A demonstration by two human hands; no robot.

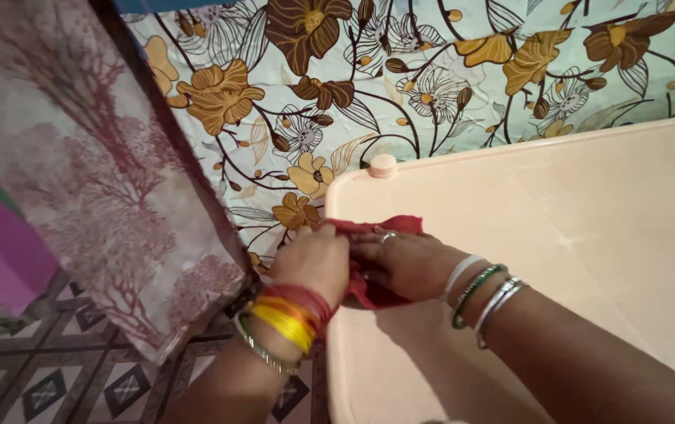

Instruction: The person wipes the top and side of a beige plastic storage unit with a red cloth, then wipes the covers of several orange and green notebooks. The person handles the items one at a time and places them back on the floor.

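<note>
My hands hide most of the red cloth [377,259]: left hand [314,263] pinches its edge, right hand [404,263] presses it flat on the desk [589,235].

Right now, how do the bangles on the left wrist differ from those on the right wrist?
The left wrist bangles are red, orange and yellow, stacked tight; the right wrist bangles are white, green and silver, thinner and spread apart. Both hands, left hand and right hand, rest on the red cloth.

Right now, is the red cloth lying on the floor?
No, the red cloth lies on the peach table, under both hands.
</note>
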